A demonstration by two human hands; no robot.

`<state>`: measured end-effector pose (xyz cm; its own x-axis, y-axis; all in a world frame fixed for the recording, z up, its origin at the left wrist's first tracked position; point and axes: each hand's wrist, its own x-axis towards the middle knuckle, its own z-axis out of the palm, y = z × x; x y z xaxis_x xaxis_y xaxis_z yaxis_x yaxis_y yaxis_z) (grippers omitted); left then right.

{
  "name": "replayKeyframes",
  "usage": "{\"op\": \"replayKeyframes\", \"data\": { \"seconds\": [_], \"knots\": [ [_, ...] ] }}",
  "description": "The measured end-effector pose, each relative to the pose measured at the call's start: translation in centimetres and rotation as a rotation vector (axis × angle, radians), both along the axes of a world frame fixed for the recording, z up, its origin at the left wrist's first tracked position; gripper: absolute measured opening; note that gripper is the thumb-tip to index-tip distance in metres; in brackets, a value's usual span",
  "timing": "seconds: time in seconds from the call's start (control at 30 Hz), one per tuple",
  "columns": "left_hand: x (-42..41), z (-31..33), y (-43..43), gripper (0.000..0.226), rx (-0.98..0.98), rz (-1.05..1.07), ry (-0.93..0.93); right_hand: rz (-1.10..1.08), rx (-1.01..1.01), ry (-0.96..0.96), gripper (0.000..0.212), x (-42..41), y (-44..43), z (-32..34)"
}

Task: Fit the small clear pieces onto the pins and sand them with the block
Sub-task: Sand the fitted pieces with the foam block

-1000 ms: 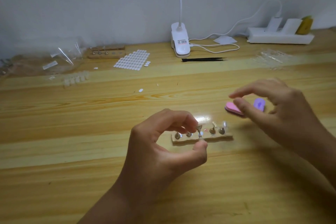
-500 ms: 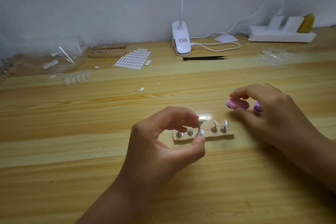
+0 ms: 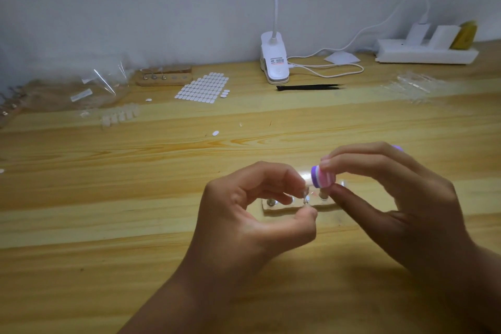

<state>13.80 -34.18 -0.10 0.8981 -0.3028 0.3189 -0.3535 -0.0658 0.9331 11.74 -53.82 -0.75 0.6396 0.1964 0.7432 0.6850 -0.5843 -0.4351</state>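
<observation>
Two hands, I count. Left hand pinches one small metal pin between thumb and forefinger, above one pale wooden pin base. Right hand pinches one pink-and-purple striped sanding block just beside the left hand's fingertips. I can't tell whether a clear piece is on the pin.

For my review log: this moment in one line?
left hand pinches pin | right hand holds sanding block beside pin | wooden base on table

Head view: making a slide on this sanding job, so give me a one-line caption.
Left hand pinches a pin at the wooden holder; right hand holds the pink-and-purple sanding block beside it.
</observation>
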Motion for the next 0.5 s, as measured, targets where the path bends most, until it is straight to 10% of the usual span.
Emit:
{"op": "replayKeyframes", "data": {
  "seconds": [0.5],
  "knots": [
    [-0.54,0.52,-0.43,0.06,0.212,0.186,-0.322,0.011,-0.246,-0.055,0.033,-0.22,-0.25,-0.67]
  ]
}}
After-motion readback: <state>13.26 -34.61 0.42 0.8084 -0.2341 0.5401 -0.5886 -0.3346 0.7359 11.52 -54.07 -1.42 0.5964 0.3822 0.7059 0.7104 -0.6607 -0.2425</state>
